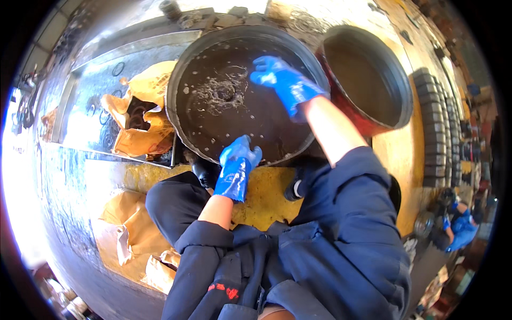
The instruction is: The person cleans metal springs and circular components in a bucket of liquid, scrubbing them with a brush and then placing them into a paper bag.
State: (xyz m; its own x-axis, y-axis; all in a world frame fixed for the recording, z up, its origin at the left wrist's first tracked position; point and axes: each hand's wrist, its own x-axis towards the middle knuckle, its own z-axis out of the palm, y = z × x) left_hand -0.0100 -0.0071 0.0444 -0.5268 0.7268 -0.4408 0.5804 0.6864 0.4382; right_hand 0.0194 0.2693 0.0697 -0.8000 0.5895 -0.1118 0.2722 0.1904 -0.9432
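In front of me stands a wide round metal tub [172, 101] of dark brown liquid [256, 128], dotted with small bubbles. A splash [221, 93] ripples the surface left of centre. Both hands wear blue rubber gloves. My right hand [280, 80] is held over the right half of the liquid, fingers apart, with nothing visible in it. Over the tub's near rim is my left hand [238, 162], its thumb apart from the fingers and nothing seen between them. Whatever lies under the murky liquid is hidden.
A red drum [333, 90] of brownish liquid stands at the right. To the left, a torn yellow sack [144, 141] with dark parts inside sits on a metal tray [85, 69]. Brown paper sacks [133, 224] lie near my left knee. Another person [461, 232] is far right.
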